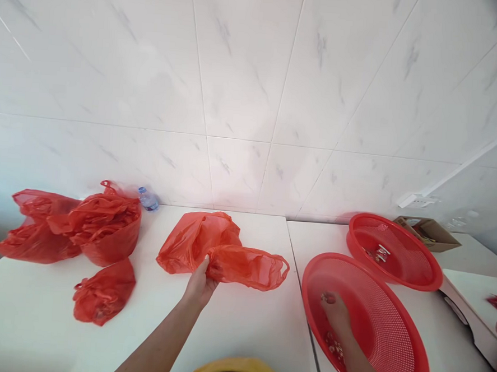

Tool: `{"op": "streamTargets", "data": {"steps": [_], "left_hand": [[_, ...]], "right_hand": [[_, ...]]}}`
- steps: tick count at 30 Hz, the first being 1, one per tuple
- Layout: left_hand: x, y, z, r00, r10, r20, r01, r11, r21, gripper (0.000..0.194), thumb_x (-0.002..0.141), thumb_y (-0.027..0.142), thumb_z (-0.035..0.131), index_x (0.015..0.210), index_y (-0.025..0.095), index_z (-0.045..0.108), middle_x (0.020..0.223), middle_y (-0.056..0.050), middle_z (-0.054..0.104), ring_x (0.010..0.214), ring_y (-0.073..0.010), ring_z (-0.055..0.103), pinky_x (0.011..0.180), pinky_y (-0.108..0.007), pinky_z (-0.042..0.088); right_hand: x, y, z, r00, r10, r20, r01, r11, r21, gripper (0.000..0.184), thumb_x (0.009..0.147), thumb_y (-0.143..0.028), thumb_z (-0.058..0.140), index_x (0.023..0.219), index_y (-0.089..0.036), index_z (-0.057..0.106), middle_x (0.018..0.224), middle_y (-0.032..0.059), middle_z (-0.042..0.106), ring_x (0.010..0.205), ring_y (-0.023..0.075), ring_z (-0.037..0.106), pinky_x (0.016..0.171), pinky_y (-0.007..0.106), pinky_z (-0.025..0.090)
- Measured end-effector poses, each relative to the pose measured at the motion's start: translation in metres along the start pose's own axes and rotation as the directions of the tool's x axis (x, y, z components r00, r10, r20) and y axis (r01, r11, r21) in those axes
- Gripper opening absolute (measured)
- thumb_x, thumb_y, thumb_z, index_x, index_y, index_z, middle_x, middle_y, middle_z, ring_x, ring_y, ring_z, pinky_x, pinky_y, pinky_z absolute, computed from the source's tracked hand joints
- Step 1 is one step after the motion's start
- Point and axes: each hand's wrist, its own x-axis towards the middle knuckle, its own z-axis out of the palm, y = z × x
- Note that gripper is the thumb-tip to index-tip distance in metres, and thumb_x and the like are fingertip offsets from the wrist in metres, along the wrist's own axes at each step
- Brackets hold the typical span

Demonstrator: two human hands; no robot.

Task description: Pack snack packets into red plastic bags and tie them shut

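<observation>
My left hand (200,284) grips the edge of a crumpled red plastic bag (223,252) that lies on the white table (240,326). My right hand (334,312) reaches into the nearer red mesh basket (394,341) with its fingers curled around small reddish pieces that I cannot make out. More small red bits (334,345) lie at the basket's bottom beside my forearm.
A second red mesh basket (412,258) with a few small items stands behind the first. At the left lie a filled red bag (111,231), a flat red bag (35,229), a small knotted red bag (104,292) and a water bottle (148,198). A cardboard box (428,232) sits at the far right.
</observation>
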Motion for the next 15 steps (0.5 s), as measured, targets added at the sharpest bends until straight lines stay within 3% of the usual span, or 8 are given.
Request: {"op": "streamTargets", "data": {"steps": [4,6,8,10,12,15], "left_hand": [[0.0,-0.003,0.001,1.0,-0.014,0.016,0.014,1.0,0.017,0.022,0.083,0.025,0.063,0.103,0.017,0.061,0.11,-0.009,0.064,0.088,-0.0176,0.065,0.071,-0.029,0.058],[0.0,-0.006,0.003,0.999,-0.03,0.036,0.029,0.999,0.026,0.023,0.082,0.026,0.063,0.103,0.017,0.061,0.11,-0.009,0.064,0.088,-0.0175,0.065,0.07,-0.029,0.058],[0.0,-0.009,0.004,0.997,-0.051,0.054,0.049,0.998,0.038,0.024,0.082,0.026,0.064,0.103,0.017,0.061,0.11,-0.009,0.063,0.088,-0.0172,0.065,0.07,-0.029,0.058],[0.001,-0.012,0.005,0.995,-0.069,0.069,0.065,0.996,0.055,0.024,0.081,0.026,0.065,0.103,0.017,0.061,0.111,-0.008,0.063,0.089,-0.0173,0.065,0.072,-0.029,0.058],[0.002,-0.015,0.005,0.992,-0.091,0.089,0.085,0.994,0.076,0.026,0.08,0.027,0.065,0.103,0.017,0.061,0.114,-0.009,0.063,0.092,-0.0186,0.064,0.075,-0.03,0.057],[0.002,-0.019,0.002,0.983,-0.141,0.118,0.128,0.986,0.107,0.03,0.08,0.03,0.065,0.107,0.016,0.06,0.117,-0.01,0.062,0.096,-0.0207,0.063,0.078,-0.032,0.056]], "right_hand": [[0.001,-0.025,0.002,0.996,-0.025,0.088,0.011,0.987,0.163,0.043,0.069,-0.043,0.057,0.107,-0.023,0.052,0.104,0.01,0.064,0.077,0.0227,0.064,0.061,0.03,0.051],[-0.012,-0.048,0.008,0.96,-0.103,0.26,0.012,0.944,0.329,0.042,0.069,-0.041,0.061,0.107,-0.024,0.053,0.098,0.0063,0.065,0.08,0.0207,0.064,0.065,0.028,0.05],[-0.029,-0.073,0.021,0.833,-0.173,0.526,-0.134,0.859,0.495,0.038,0.068,-0.037,0.065,0.103,-0.023,0.056,0.088,0.0036,0.065,0.073,0.0179,0.062,0.063,0.026,0.048],[-0.044,-0.094,0.041,0.686,-0.185,0.703,-0.352,0.762,0.543,0.034,0.066,-0.031,0.069,0.096,-0.021,0.058,0.083,0.0022,0.064,0.07,0.0155,0.061,0.063,0.025,0.047],[-0.053,-0.108,0.067,0.626,-0.164,0.762,-0.434,0.739,0.515,0.03,0.062,-0.028,0.072,0.087,-0.019,0.059,0.079,0.002,0.064,0.069,0.0148,0.061,0.062,0.025,0.047],[-0.056,-0.119,0.107,0.608,-0.113,0.786,-0.494,0.721,0.486,0.023,0.062,-0.027,0.072,0.076,-0.019,0.056,0.07,0.0,0.061,0.063,0.0137,0.059,0.061,0.027,0.048]]}}
